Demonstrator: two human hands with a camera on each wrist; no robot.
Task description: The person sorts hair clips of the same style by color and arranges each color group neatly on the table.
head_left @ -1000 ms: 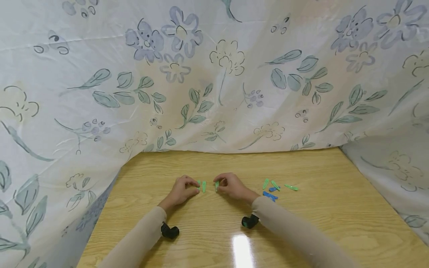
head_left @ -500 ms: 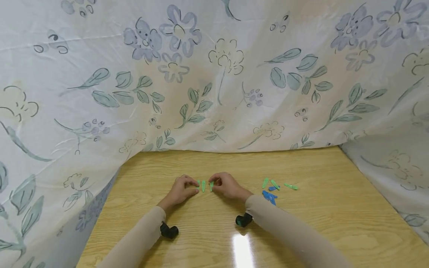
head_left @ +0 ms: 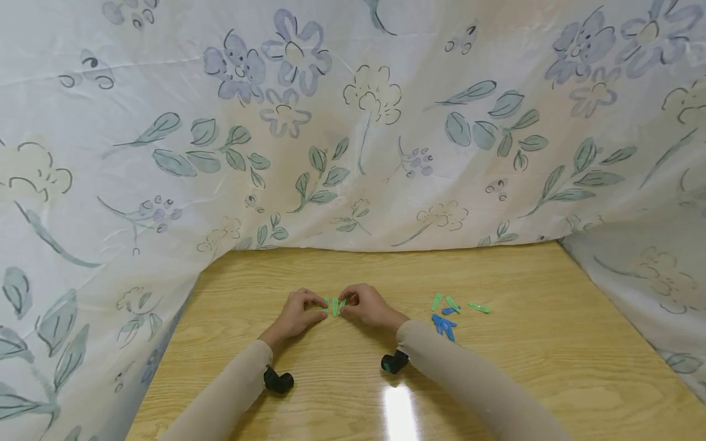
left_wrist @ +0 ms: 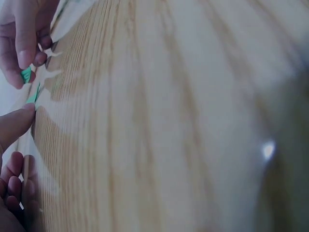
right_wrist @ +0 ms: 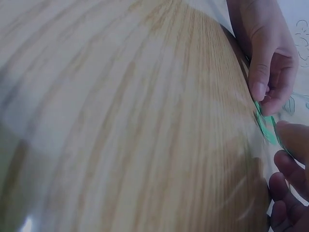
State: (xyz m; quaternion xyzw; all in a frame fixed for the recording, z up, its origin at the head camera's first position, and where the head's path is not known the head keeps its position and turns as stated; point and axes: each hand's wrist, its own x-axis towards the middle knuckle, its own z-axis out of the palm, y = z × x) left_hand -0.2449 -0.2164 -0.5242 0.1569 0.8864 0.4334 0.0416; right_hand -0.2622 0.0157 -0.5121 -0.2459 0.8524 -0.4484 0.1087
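Three green snap hair clips stand side by side on the wooden table, between my two hands in the head view. My left hand (head_left: 298,315) holds the leftmost green hair clip (head_left: 326,304) at its ends between thumb and fingers. Beside it lies the middle green clip (head_left: 334,307), untouched. My right hand (head_left: 371,305) pinches the third green clip (head_left: 342,304) just right of the middle one, and its fingers cover part of it. In the left wrist view a green clip (left_wrist: 26,74) shows between the right hand's fingertips.
To the right lie several loose green hair clips (head_left: 453,304) and a small pile of blue hair clips (head_left: 444,326). The wooden table (head_left: 529,367) ends at a floral cloth (head_left: 353,184) hanging behind and at both sides.
My right hand has slid left with its green clip, closing the distance to the middle clip. The left hand has stayed nearly still.
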